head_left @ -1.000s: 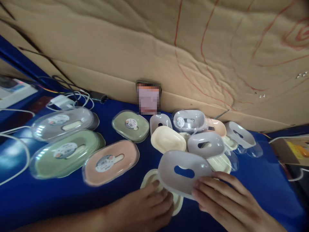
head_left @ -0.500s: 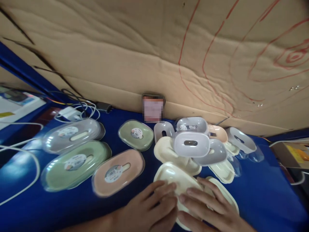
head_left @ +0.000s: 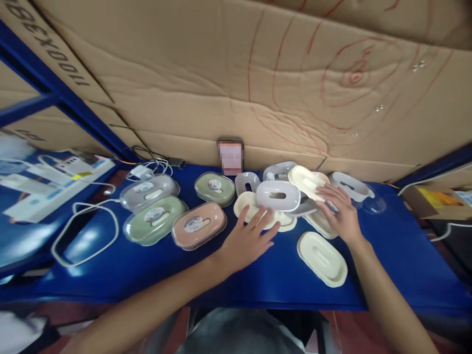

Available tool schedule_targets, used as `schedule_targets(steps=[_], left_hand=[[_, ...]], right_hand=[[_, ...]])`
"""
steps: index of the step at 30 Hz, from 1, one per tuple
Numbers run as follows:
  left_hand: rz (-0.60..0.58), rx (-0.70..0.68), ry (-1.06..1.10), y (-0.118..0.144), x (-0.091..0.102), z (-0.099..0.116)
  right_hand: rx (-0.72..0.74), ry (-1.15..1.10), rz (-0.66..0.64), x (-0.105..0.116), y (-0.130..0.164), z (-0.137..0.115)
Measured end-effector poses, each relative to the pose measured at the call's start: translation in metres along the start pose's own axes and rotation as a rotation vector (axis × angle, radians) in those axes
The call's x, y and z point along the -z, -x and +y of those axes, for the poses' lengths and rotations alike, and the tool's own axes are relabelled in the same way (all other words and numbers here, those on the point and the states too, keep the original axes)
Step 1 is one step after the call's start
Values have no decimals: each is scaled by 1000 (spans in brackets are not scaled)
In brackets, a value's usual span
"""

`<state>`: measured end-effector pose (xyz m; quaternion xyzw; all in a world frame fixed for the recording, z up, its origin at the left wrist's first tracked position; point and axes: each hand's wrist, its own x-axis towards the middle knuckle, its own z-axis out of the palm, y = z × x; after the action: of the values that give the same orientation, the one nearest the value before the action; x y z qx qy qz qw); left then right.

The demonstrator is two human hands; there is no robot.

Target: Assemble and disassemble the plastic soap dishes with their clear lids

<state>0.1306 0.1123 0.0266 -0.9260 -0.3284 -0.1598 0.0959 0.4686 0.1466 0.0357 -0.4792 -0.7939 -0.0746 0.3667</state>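
On the blue table [head_left: 147, 265], your left hand [head_left: 248, 237] lies spread, fingertips on a cream tray [head_left: 254, 209]; your right hand [head_left: 341, 212], fingers open, seemingly touches another cream piece [head_left: 305, 181].

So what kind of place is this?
Probably a small packing or assembly bench: loose soap dish parts piled on a blue table, finished labelled dishes laid alongside, cardboard sheets behind.

My blue table [head_left: 155, 270] carries cream tray [head_left: 322, 258], grey lid [head_left: 278, 195], pink dish [head_left: 199, 225] and green dish [head_left: 155, 220]; far cardboard [head_left: 206, 88] shows red scribbles.
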Motion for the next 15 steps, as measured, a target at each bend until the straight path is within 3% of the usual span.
schedule_targets(steps=[3, 6, 10, 13, 15], left_hand=[[-69, 33, -65, -20, -4, 1], [-55, 75, -83, -20, 4, 1], [70, 267, -101, 21, 24, -7], [89, 499, -193, 64, 34, -18], [54, 575, -220, 86, 36, -22]], right_hand=[[-89, 18, -9, -4, -6, 25], [-150, 59, -23, 0, -3, 35], [-144, -2, -42, 8, 12, 21], [-6, -22, -113, 9, 19, -9], [128, -21, -172, 9, 18, -30]])
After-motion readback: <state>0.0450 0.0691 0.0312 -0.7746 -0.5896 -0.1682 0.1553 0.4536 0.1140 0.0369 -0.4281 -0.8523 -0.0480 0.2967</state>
